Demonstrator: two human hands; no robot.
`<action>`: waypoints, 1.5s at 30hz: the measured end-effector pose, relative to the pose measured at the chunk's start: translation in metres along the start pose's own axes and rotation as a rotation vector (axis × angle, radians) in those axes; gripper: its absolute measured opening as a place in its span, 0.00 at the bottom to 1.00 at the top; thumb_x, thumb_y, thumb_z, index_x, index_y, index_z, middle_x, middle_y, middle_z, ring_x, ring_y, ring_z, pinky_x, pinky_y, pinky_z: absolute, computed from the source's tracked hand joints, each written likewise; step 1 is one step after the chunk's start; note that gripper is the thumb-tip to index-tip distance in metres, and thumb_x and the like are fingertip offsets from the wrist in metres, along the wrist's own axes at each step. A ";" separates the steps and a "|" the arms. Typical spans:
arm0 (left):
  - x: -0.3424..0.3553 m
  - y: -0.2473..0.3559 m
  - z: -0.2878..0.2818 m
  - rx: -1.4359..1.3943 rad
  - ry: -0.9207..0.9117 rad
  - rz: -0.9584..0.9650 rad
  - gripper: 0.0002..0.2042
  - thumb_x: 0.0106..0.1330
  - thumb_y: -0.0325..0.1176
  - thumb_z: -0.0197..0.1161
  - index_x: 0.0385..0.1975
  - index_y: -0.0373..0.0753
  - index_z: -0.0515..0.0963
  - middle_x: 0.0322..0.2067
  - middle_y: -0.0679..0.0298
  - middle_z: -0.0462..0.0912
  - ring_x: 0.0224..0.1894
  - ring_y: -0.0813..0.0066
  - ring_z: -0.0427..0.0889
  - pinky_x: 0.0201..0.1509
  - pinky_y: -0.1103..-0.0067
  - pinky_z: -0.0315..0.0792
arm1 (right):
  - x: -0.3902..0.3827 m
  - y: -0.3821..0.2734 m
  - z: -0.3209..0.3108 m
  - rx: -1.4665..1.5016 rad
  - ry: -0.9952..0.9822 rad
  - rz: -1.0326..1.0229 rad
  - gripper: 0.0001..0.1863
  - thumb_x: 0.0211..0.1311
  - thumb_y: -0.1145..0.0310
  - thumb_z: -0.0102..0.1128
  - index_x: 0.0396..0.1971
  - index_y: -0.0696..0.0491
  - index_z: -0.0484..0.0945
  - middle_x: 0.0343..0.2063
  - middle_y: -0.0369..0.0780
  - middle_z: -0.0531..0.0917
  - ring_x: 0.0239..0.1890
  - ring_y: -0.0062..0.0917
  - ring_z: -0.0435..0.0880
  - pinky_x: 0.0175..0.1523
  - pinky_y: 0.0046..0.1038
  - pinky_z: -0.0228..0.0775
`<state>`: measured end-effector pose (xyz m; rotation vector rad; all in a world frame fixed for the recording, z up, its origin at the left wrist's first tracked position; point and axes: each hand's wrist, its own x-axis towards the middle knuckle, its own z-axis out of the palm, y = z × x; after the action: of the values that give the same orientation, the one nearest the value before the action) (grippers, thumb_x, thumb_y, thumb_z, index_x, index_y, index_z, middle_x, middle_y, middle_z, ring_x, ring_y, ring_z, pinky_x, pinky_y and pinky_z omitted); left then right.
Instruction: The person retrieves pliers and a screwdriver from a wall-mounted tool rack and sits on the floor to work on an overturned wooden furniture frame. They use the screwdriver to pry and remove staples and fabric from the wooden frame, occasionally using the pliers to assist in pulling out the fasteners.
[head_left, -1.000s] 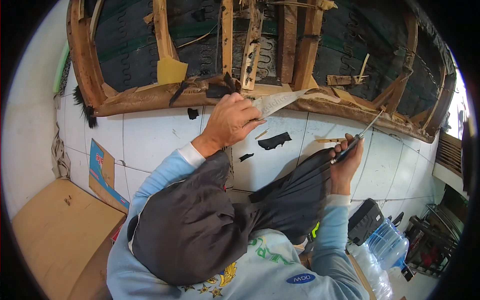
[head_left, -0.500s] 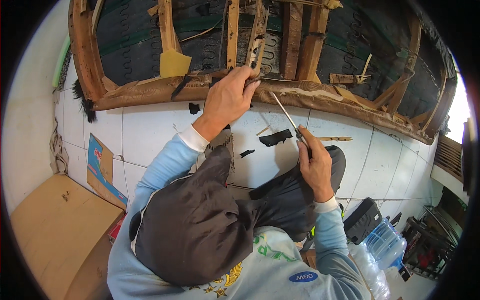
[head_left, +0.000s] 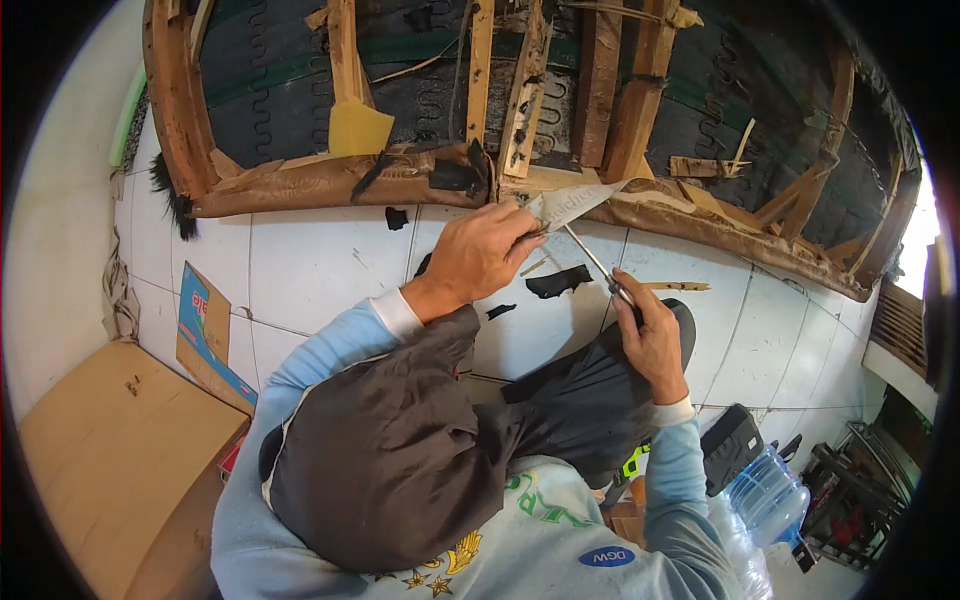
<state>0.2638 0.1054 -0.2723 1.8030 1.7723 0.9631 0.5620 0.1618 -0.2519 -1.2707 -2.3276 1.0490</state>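
Note:
An upturned sofa frame with a brown covering (head_left: 330,190) along its near rail lies in front of me. My left hand (head_left: 468,258) is closed on a loose flap of that covering (head_left: 580,205), folded back so its pale, printed underside shows. Bare wood is exposed on the rail beside the flap. In my right hand (head_left: 652,338) is a screwdriver with a thin metal shaft (head_left: 590,248). Its tip reaches up to the lower edge of the flap; whether it touches cannot be told.
Wooden slats (head_left: 480,75) and wavy springs cross the frame's dark inside. Black scraps (head_left: 558,281) and a wood splinter (head_left: 676,286) lie on the white tiles. A cardboard piece (head_left: 205,330) and tan board (head_left: 120,440) are left; a black case (head_left: 731,436) and blue water bottle (head_left: 768,492) stand right.
My left hand has pulled the covering off the rail toward me and to the right, baring wood and turning up the pale underside. The right hand with the screwdriver has shifted slightly right and nearer.

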 end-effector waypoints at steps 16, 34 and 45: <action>-0.015 0.005 -0.017 -0.008 -0.128 -0.046 0.34 0.64 0.40 0.77 0.71 0.44 0.76 0.39 0.61 0.82 0.41 0.61 0.84 0.44 0.68 0.78 | 0.014 -0.034 0.074 0.777 0.125 0.414 0.12 0.80 0.65 0.62 0.51 0.57 0.80 0.26 0.29 0.75 0.27 0.10 0.70 0.31 0.19 0.61; 0.057 -0.029 -0.018 0.154 0.196 -0.153 0.17 0.67 0.47 0.75 0.30 0.38 0.84 0.21 0.58 0.79 0.24 0.54 0.79 0.30 0.64 0.71 | 0.000 -0.014 0.037 -0.016 0.095 -0.012 0.23 0.75 0.70 0.64 0.67 0.44 0.82 0.32 0.44 0.84 0.31 0.40 0.85 0.38 0.38 0.77; 0.058 -0.032 -0.021 0.108 0.159 -0.124 0.17 0.68 0.46 0.74 0.31 0.37 0.83 0.21 0.57 0.80 0.24 0.54 0.80 0.30 0.63 0.71 | -0.021 -0.065 0.137 0.336 0.304 0.161 0.27 0.79 0.77 0.57 0.75 0.52 0.69 0.41 0.46 0.86 0.38 0.31 0.84 0.47 0.34 0.77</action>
<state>0.2232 0.1617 -0.2714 1.6963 2.0435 1.0028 0.4591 0.0591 -0.2984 -1.3856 -1.7648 1.1461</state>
